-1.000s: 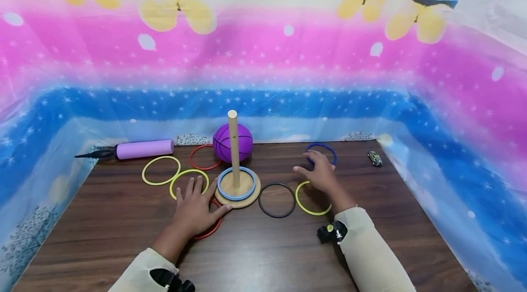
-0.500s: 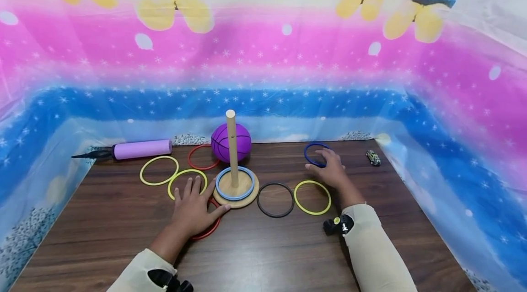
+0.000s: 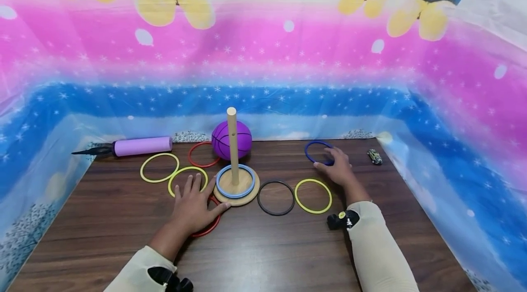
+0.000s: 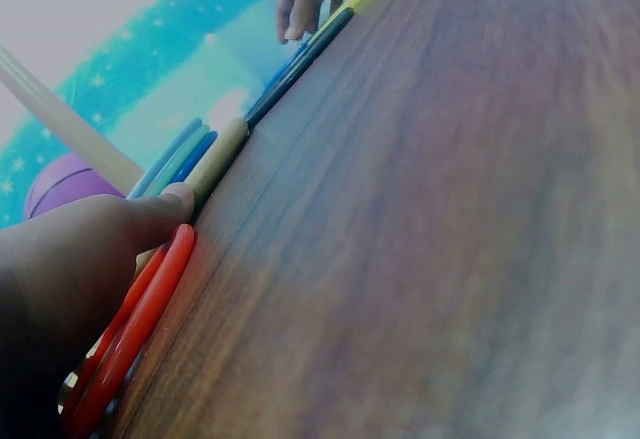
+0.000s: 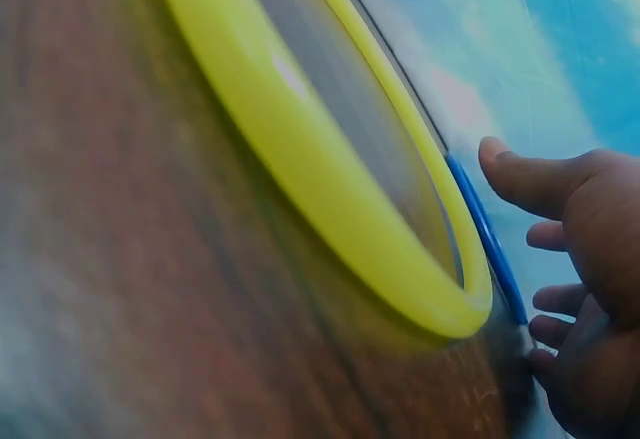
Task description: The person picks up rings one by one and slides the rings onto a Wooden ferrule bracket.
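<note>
My left hand (image 3: 191, 207) lies spread beside a wooden peg stand (image 3: 233, 145). Its thumb touches the rim of the round base, and its fingertips reach a yellow ring (image 3: 188, 168). Red rings (image 4: 130, 329) are partly hidden beneath this hand. Light blue rings (image 3: 235, 197) are stacked around the peg on the base; the left wrist view also shows a darker blue one in that stack. At the right, my right hand (image 3: 339, 170) hovers over the near right side of a dark blue ring (image 3: 305, 151), thumb and fingers apart, holding nothing.
Between the stand and my right arm lie a black ring (image 3: 276, 181) and a yellow ring (image 3: 313, 180). Behind are a purple ball (image 3: 244, 141), a red ring (image 3: 204, 165), another yellow ring (image 3: 159, 154) and a purple hand pump (image 3: 142, 146). A toy car (image 3: 374, 157) sits far right.
My right hand has shifted rightward from over the dark blue ring and nearby yellow ring to the blue ring's near right side. My left hand stays in place.
</note>
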Demonstrator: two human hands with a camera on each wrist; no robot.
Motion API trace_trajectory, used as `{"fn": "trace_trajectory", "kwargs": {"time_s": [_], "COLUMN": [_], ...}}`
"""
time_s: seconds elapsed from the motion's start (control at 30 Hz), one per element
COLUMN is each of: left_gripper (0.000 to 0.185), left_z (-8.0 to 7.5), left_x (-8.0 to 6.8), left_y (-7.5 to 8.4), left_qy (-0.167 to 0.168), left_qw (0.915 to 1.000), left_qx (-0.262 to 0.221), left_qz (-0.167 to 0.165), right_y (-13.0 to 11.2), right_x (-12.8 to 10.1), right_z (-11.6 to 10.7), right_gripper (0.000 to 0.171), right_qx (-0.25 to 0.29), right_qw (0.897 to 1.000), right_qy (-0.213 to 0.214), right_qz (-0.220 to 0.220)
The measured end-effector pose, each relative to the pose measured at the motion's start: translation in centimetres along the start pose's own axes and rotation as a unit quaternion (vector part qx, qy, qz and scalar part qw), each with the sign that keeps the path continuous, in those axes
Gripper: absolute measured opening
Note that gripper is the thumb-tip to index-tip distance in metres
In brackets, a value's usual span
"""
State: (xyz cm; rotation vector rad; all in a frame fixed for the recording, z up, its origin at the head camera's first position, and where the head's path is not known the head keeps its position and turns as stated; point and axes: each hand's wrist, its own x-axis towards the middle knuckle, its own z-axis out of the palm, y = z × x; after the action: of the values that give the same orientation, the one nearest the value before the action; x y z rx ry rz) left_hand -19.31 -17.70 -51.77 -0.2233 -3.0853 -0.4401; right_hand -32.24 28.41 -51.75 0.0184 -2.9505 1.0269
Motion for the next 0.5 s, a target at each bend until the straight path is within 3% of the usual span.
{"fn": "trace_trajectory", "kwargs": {"time_s": [0.5], "left_gripper": [0.099], "left_z": [0.23], "left_x": [0.19], "left_y": [-0.25], "left_qy": [-0.008], "left_qw": [1.0], "left_qx": [0.003], "left_qz": [-0.005], "right_y": [1.02], "right_x": [0.61], "right_z": [-0.22], "right_gripper": [0.075], "right_qx": [-0.01], "right_qw": [1.0], "right_qy": [-0.006], "right_qz": [0.002]}}
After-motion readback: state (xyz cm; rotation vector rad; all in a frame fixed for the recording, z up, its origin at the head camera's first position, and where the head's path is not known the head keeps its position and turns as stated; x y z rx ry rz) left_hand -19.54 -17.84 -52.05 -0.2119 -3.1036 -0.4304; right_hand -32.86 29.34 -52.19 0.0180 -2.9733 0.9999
